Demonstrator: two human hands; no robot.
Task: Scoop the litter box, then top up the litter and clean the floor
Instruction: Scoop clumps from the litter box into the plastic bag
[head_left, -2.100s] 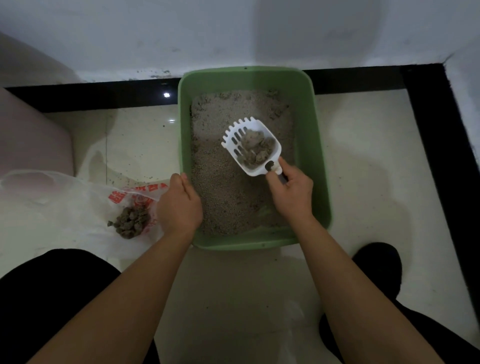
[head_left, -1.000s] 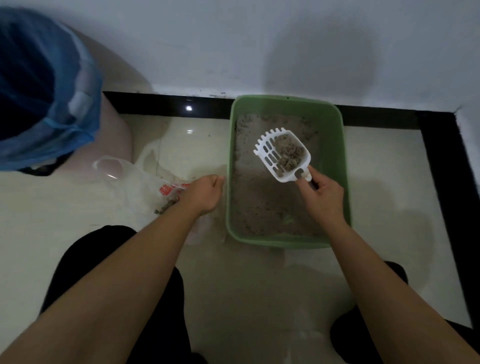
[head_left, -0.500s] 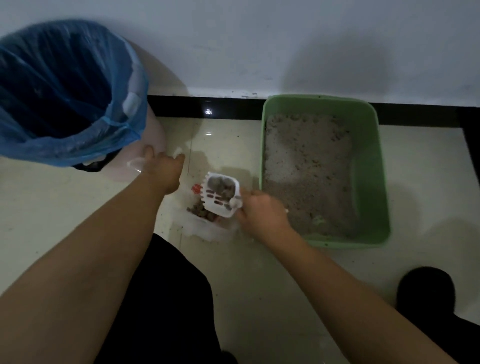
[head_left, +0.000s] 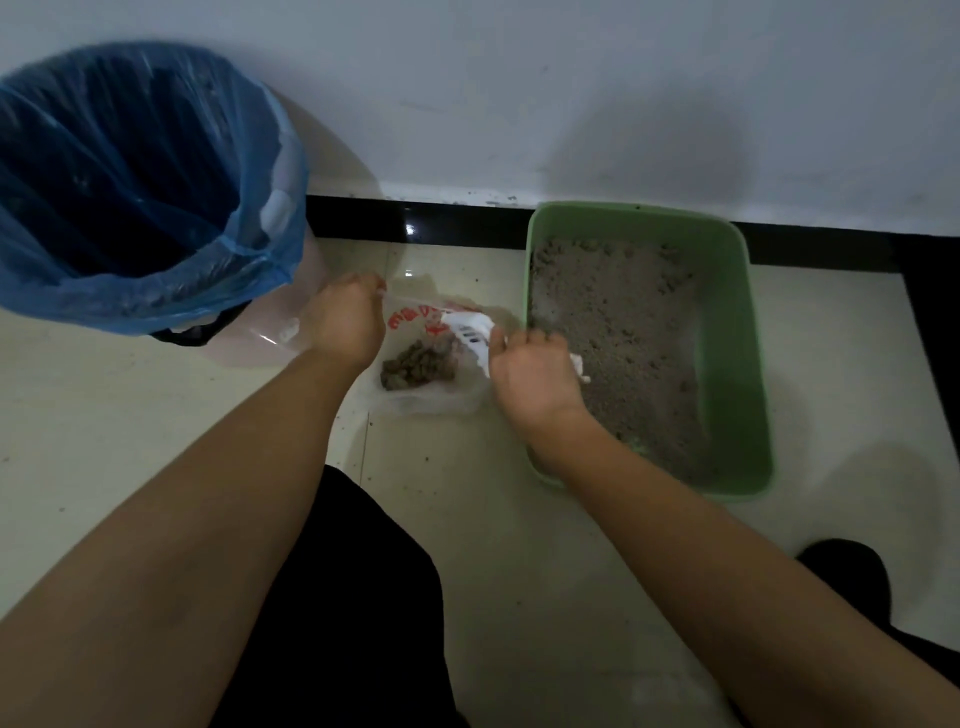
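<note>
A green litter box (head_left: 743, 332) with grey litter stands on the floor by the wall. Left of it lies a clear plastic bag (head_left: 431, 400) with red print, holding a pile of brown clumps (head_left: 418, 366). My right hand (head_left: 535, 374) grips the handle of the white slotted scoop (head_left: 472, 332), which is tipped over the bag's mouth. My left hand (head_left: 345, 322) pinches the bag's upper edge and holds it open.
A bin lined with a blue bag (head_left: 135, 187) stands at the left against the white wall. Small litter specks dot the cream tile floor (head_left: 467, 519). My dark-clothed knee is at the bottom centre and a dark shoe (head_left: 841, 582) at the right.
My right hand carried the loaded scoop from over the litter box to the bag and tipped it; the clumps now lie in the bag. My left hand moved to the bag's edge.
</note>
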